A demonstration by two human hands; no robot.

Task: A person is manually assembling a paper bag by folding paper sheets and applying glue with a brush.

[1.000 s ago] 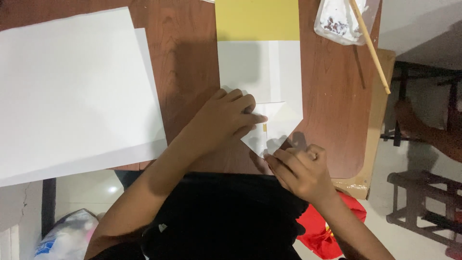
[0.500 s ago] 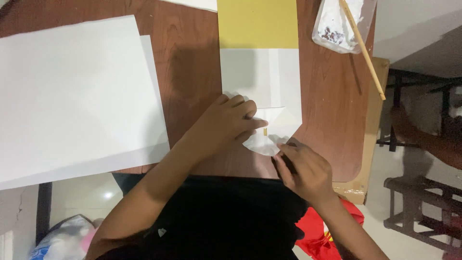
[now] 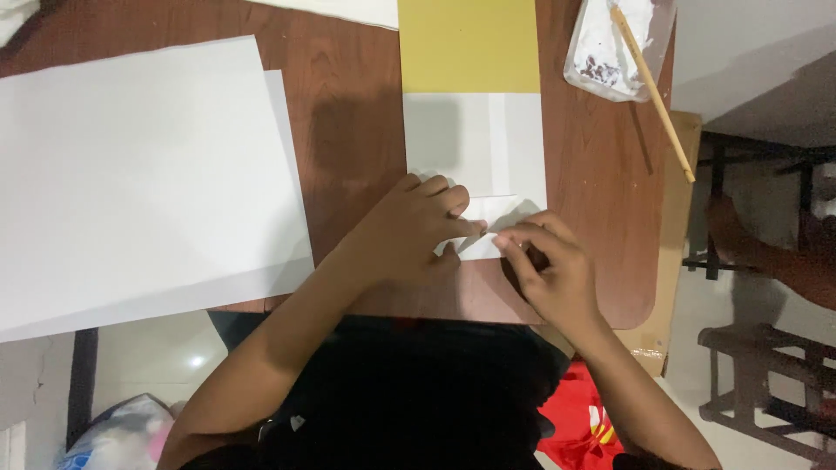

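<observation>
Your left hand [image 3: 409,231] presses flat on the small folded white paper [image 3: 492,228] while your right hand [image 3: 549,265] pinches its edge; keep the corners aligned. Beyond your fingers lie a yellow sheet [image 3: 468,43] and the brown table [image 3: 348,122].

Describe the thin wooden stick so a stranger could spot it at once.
Start at the brown wooden table and go to its far right corner, where a clear plastic bag lies. The thin wooden stick rests slanted across that bag, its lower end poking past the table edge. Everything else nearby is flat paper.
</observation>
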